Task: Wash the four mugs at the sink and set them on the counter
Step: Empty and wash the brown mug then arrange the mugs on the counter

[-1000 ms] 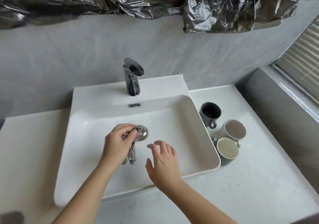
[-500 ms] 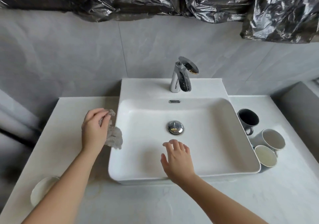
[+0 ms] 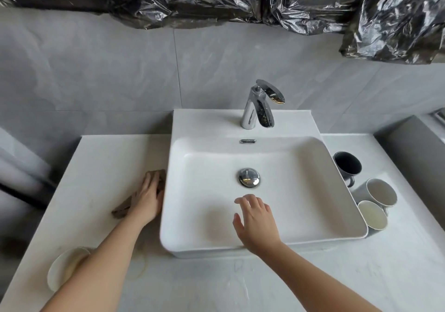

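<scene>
Just left of the sink (image 3: 204,246), pressing a brown cloth (image 3: 121,209) flat onto the counter (image 3: 108,157) with the left hand (image 3: 147,198), fingers straight and not curled round it. Over the front of the sink, near the drain plug (image 3: 249,177), holding the right hand (image 3: 255,222) in the air with fingers loosely spread, gripping nothing. Right of the sink, close along its edge, three mugs with openings up: dark mug (image 3: 348,166), white mug (image 3: 381,192), pale mug (image 3: 372,217); left of the sink and nearer the front, fourth mug (image 3: 63,270), partly hidden behind the left forearm
</scene>
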The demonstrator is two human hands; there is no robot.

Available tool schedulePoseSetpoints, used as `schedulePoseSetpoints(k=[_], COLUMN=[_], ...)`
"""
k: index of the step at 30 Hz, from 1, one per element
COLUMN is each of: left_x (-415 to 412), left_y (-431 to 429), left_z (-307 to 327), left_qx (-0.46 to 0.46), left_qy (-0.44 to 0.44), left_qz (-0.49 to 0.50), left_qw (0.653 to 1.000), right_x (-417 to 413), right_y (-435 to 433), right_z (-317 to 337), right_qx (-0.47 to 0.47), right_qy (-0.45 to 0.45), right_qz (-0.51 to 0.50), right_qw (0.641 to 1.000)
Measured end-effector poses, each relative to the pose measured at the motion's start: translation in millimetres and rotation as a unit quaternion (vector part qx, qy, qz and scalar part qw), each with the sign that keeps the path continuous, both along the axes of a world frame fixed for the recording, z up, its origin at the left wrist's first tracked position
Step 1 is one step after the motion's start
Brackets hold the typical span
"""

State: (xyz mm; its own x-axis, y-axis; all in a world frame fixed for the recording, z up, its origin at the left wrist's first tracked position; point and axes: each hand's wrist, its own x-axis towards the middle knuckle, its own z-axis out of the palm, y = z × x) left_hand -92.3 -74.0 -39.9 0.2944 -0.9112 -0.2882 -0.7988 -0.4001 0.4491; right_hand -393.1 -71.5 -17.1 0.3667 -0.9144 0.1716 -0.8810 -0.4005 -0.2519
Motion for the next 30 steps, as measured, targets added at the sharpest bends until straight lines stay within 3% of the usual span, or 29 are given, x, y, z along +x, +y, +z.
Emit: schedulePoseSetpoints(k=[2, 6, 9, 14, 18, 30], left_x=[-1.2, -2.9, 3.4, 16.8, 21.1, 10.3], left_y=[7.1, 41.7, 79.4, 127.0, 143.3, 143.7], left_z=[11.8, 41.9, 52.9, 51.9, 45.7, 64.2], left_qx=[0.006, 0.034, 0.070, 0.152, 0.189, 0.032], left_qy=[-0.029, -0.176, -0.225, -0.174, -0.129, -0.116], left_qz=[0.019, 0.052, 0.113, 0.241, 0.272, 0.262], left_qw=[0.999, 0.982, 0.965, 0.943, 0.935, 0.958], right_x=[-0.1, -1.7, -1.5, -0.7, -1.0, -1.7], right_y=[-0.2, 0.5, 0.6, 1.5, 3.0, 3.4], right_z=[0.5, -0.2, 1.2, 3.5, 5.7, 5.9], right_qx=[0.003, 0.008, 0.014, 0.025, 0.026, 0.048], right_qy=[0.000, -0.006, -0.008, -0.007, -0.007, -0.016], right_qz=[0.002, 0.006, 0.019, 0.029, 0.030, 0.030], right_qw=[1.000, 1.000, 1.000, 0.999, 0.999, 0.998])
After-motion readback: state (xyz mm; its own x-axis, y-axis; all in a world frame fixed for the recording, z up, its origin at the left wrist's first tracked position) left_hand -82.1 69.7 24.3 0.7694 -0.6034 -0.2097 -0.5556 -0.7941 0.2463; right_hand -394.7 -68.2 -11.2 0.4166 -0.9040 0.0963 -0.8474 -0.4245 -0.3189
